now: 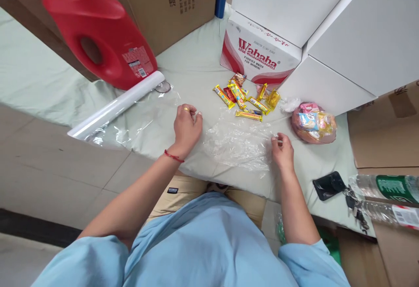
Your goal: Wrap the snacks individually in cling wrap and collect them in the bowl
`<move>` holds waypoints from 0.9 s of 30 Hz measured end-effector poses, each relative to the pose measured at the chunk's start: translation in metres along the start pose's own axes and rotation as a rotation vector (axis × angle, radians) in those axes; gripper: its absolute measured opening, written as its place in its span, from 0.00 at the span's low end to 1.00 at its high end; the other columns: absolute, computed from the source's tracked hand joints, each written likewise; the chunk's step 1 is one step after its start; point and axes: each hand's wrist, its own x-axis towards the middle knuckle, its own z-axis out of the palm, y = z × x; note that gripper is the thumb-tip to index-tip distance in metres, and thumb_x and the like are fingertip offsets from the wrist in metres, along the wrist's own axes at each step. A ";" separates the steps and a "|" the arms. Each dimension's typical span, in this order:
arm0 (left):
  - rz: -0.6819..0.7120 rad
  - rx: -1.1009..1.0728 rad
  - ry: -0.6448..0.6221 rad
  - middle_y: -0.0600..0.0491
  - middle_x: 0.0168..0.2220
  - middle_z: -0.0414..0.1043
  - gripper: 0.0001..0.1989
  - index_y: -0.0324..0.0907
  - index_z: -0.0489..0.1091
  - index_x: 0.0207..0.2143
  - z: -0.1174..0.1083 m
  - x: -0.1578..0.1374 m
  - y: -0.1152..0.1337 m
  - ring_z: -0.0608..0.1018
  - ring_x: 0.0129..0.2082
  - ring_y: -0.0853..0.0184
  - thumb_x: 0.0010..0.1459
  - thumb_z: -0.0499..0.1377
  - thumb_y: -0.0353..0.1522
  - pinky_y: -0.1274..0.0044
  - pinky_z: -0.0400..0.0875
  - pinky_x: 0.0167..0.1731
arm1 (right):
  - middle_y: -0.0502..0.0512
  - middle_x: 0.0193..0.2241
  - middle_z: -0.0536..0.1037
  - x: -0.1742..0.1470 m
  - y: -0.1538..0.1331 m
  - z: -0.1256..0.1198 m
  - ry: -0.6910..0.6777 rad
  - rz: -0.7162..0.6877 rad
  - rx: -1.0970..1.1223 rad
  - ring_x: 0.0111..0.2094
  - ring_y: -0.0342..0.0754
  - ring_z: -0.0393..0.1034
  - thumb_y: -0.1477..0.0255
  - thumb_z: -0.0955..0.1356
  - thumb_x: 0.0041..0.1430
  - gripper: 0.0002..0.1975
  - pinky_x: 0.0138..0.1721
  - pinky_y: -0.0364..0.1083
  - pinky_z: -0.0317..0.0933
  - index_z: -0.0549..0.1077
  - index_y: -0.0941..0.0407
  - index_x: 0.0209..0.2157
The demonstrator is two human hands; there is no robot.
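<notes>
A crumpled sheet of clear plastic film (237, 145) lies on the cloth between my two hands. My left hand (188, 128) rests just left of it, fingers loosely curled in and nothing visible in them. At the film's right edge is my right hand (283, 152), its fingers also curled; I see nothing held, though the fingertips are close to the film. Beyond the film sits a loose pile of wrapped snacks, among them a yellow snack bar (248, 115) lying crosswise in front. Right of the pile stands a bag of mixed snacks (312, 123).
A roll of clear film (118, 106) lies left, partly unrolled, beside a red jug (108, 38). A Wahaha carton (258, 56) and white boxes (353, 34) stand behind. At right are a black phone-like object (328, 185), keys (355, 204) and plastic bottles (386, 186).
</notes>
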 end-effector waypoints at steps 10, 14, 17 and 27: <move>0.546 0.336 -0.744 0.40 0.72 0.63 0.27 0.43 0.66 0.68 0.015 -0.002 -0.014 0.63 0.73 0.52 0.72 0.48 0.40 0.50 0.42 0.72 | 0.62 0.70 0.68 -0.098 -0.010 -0.006 -0.588 -0.711 -0.324 0.71 0.60 0.61 0.64 0.65 0.75 0.26 0.69 0.65 0.61 0.67 0.50 0.70; 0.581 0.399 -0.791 0.43 0.76 0.57 0.30 0.47 0.57 0.74 0.003 0.006 -0.043 0.59 0.76 0.56 0.75 0.44 0.42 0.52 0.36 0.74 | 0.61 0.71 0.66 -0.135 0.024 -0.041 -0.699 -0.690 -0.381 0.72 0.60 0.60 0.64 0.67 0.73 0.32 0.69 0.67 0.61 0.59 0.46 0.75; 0.597 0.435 -0.795 0.44 0.77 0.54 0.30 0.48 0.59 0.74 -0.005 0.005 -0.050 0.58 0.76 0.56 0.74 0.45 0.45 0.53 0.36 0.74 | 0.62 0.66 0.73 -0.145 0.028 -0.068 -0.611 -0.671 -0.295 0.67 0.61 0.68 0.67 0.68 0.72 0.26 0.63 0.67 0.69 0.69 0.46 0.69; 0.539 0.177 -0.531 0.41 0.59 0.77 0.23 0.42 0.77 0.54 -0.002 -0.013 -0.023 0.71 0.67 0.54 0.72 0.46 0.39 0.58 0.61 0.68 | 0.60 0.48 0.83 -0.116 -0.051 0.013 -0.572 -0.693 -0.120 0.53 0.58 0.73 0.71 0.65 0.73 0.14 0.55 0.61 0.74 0.83 0.52 0.50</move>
